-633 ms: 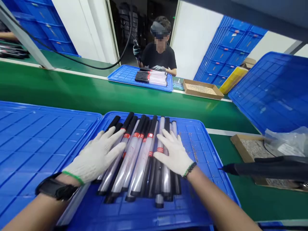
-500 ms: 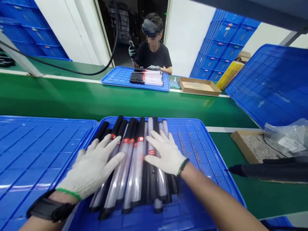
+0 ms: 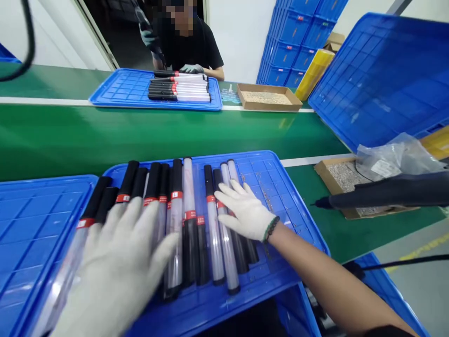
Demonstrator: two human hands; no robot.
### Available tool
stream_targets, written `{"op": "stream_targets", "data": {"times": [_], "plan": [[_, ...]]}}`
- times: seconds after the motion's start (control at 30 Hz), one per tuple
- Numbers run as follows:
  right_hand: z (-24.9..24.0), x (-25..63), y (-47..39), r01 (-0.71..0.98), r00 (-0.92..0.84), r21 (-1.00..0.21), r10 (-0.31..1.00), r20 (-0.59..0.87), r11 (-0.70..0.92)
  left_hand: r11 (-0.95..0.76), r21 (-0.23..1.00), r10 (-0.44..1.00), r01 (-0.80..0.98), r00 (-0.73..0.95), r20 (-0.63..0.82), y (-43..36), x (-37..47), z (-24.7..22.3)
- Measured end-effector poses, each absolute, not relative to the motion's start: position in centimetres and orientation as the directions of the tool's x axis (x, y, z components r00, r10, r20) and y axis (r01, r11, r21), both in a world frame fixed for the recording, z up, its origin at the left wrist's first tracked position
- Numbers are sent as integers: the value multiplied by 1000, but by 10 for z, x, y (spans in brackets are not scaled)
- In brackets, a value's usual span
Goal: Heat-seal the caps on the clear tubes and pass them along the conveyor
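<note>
Several clear plastic tubes with black ends and red label bands lie side by side on a blue plastic lid [image 3: 280, 224]. Gloved in white knit, my left hand [image 3: 119, 262] is spread open over the tubes on the left, near a black-capped tube [image 3: 153, 187]. My right hand [image 3: 245, 213], in a matching glove, lies open with its fingers on the right-hand tubes, beside a clear tube [image 3: 214, 234]. A gap shows between this right group and a tube [image 3: 188, 187] nearer the middle. My left palm hides parts of the tubes under it.
A second blue lid [image 3: 35, 224] adjoins on the left. At right, a dark pointed tool [image 3: 379, 192] extends over a cardboard tray [image 3: 329, 175] of small pieces. Beyond the green belt [image 3: 175, 131], a person [image 3: 189, 47] sits behind another tube-laden lid [image 3: 115, 91].
The tubes have spread apart, with a gap opening right of the middle. My left hand has moved left and closer to the camera. The view has shifted right and down.
</note>
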State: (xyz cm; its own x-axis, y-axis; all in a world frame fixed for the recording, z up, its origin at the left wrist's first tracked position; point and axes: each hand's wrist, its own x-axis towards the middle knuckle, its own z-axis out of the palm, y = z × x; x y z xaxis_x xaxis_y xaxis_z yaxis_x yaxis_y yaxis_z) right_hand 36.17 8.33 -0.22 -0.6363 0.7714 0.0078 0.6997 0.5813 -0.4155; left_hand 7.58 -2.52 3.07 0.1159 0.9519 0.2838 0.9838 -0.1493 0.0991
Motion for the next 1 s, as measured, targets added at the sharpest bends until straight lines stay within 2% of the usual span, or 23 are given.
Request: {"op": "stream_targets", "data": {"times": [0.07, 0.13, 0.2, 0.27, 0.33, 0.4, 0.5, 0.6, 0.63, 0.7, 0.8, 1.0], "plan": [[0, 374, 75, 665, -598, -491, 795, 101, 563, -263, 130, 930, 956, 216, 297, -42, 126, 34], [7, 388, 57, 577, -530, -578, 803, 273, 577, -387, 192, 904, 902, 329, 275, -59, 172, 29], [15, 404, 28, 483, -405, -641, 801, 440, 596, -428, 241, 897, 871, 376, 232, -69, 208, 19], [21, 422, -3, 450, -231, -672, 803, 549, 588, -413, 255, 908, 875, 373, 192, -71, 230, 9], [23, 440, -28, 475, -26, -679, 780, 625, 560, -385, 250, 921, 888, 353, 163, -68, 241, 2], [23, 454, -39, 486, 201, -690, 700, 685, 536, -386, 250, 921, 888, 360, 146, -62, 246, -1], [27, 466, -27, 410, 415, -754, 632, 655, 513, -428, 273, 903, 861, 399, 159, -55, 255, -1], [43, 472, 0, 171, 429, -870, 760, 488, 462, -470, 275, 882, 839, 435, 180, -50, 269, 0], [51, 473, 7, 71, 404, -885, 798, 448, 461, -487, 269, 873, 831, 453, 183, -48, 275, 1], [66, 472, 18, -81, 344, -850, 815, 467, 521, -533, 263, 846, 804, 498, 191, -46, 285, 3], [81, 464, 25, -185, 292, -760, 774, 563, 623, -563, 269, 827, 782, 529, 192, -45, 291, 4], [64, 446, 27, -326, 163, -799, 862, 480, 506, -444, 222, 889, 868, 396, 228, -59, 261, -5]]}}
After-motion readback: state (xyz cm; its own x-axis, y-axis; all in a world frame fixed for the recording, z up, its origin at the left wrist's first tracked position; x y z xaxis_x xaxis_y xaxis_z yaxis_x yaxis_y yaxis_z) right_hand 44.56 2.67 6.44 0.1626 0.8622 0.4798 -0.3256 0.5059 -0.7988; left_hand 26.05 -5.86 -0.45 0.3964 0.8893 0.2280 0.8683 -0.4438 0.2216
